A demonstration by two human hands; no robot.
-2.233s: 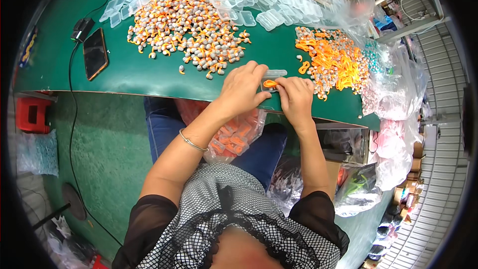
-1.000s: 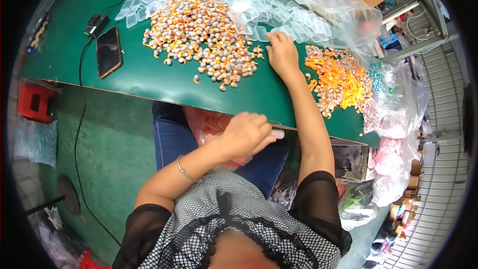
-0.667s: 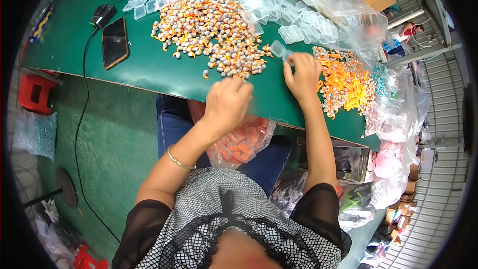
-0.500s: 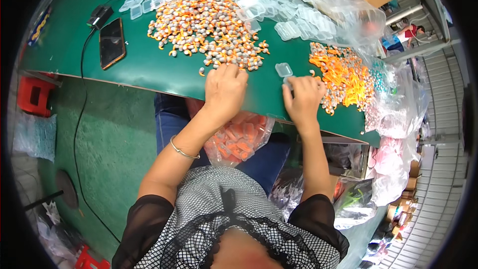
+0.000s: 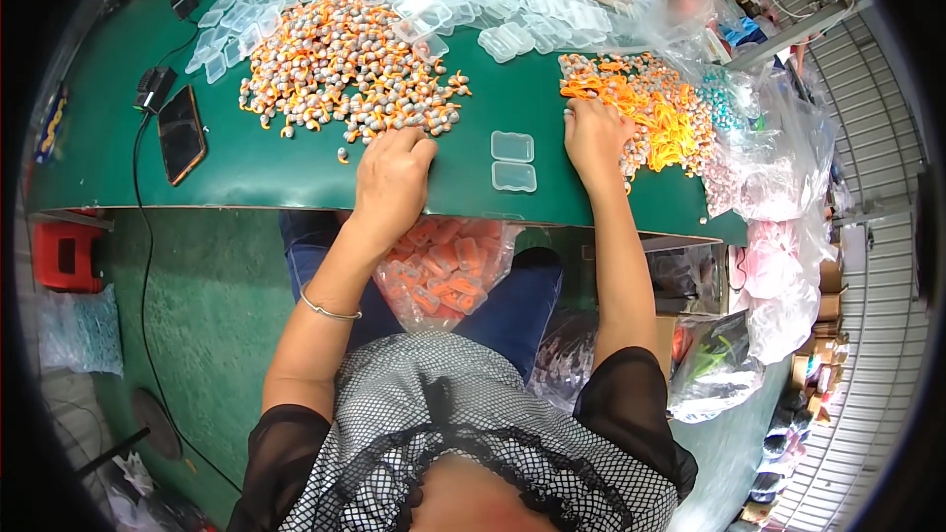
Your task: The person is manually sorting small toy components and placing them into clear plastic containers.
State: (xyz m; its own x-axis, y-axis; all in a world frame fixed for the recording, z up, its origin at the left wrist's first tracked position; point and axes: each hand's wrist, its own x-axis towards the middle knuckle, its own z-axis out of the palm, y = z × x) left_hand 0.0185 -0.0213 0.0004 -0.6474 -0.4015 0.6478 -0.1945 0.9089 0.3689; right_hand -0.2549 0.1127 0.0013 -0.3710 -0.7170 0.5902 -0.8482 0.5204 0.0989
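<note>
My left hand [image 5: 394,172] is closed, knuckles up, at the near edge of a large heap of small grey-and-orange pieces [image 5: 345,69]. Its fingertips are hidden, so what they pinch cannot be made out. With fingers curled, my right hand [image 5: 597,141] reaches into the left side of a second heap, where bright orange pieces [image 5: 670,133] lie among grey-and-orange ones. A small grey bit shows by its fingertips; whether it is held is unclear. Between my hands a small clear plastic case [image 5: 512,177] lies opened flat, its two halves one above the other, touched by neither hand.
Many clear cases [image 5: 532,25] are piled along the back of the green table [image 5: 473,103]. A phone [image 5: 182,135] and black adapter [image 5: 155,89] lie at left. A bag of orange cases [image 5: 443,271] sits at my lap. Plastic bags [image 5: 778,153] crowd the right end.
My right hand has left the clear case and moved to the orange heap. The case now shows both halves lying flat. My left hand stays by its heap, and the whole view has shifted.
</note>
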